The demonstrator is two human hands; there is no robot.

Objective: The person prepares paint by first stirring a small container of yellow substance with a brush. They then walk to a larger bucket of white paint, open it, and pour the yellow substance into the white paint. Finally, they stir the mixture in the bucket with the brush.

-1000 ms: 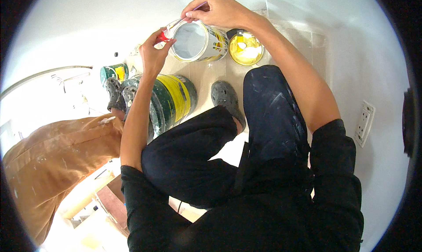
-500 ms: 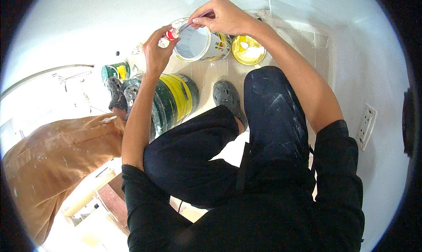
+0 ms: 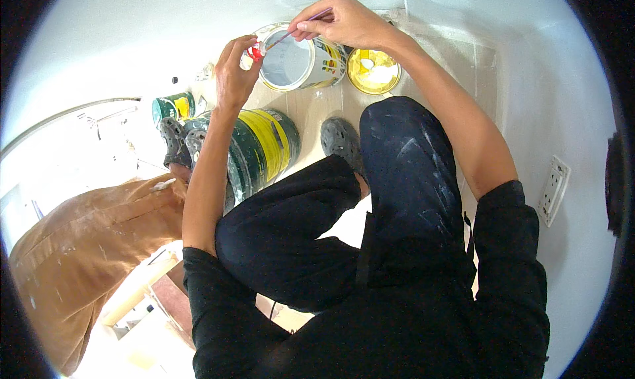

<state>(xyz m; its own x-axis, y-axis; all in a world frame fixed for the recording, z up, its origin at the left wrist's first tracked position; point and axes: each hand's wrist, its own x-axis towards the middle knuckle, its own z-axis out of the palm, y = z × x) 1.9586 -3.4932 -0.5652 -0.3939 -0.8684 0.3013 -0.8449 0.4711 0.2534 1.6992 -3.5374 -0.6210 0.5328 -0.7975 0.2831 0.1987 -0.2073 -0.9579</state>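
Between the fingertips of my left hand (image 3: 237, 75) is a small red-and-white container (image 3: 254, 51), held over the near-left rim of an open paint bucket (image 3: 286, 88). My right hand (image 3: 337, 23) pinches a thin purple paintbrush (image 3: 286, 37), slanting down to the left. Its tip is at the mouth of the small container; whether it touches, I cannot tell. Pale grey shows inside the bucket, which has a yellow-and-black label. To its right lies a round yellow lid (image 3: 374, 71) smeared with white and yellow paint.
A large green bucket with a yellow band (image 3: 264, 144) stands left of my shoe (image 3: 340, 141). Further left is a smaller green can (image 3: 173, 106). Another person's brown, paint-spotted trouser leg (image 3: 99, 233) and dark clogs are close by. Walls rise ahead and right, with an outlet (image 3: 554, 190).
My right hand has shifted slightly to the right, drawing the paintbrush back a little. My left hand stays nearly in place, still holding the small container.
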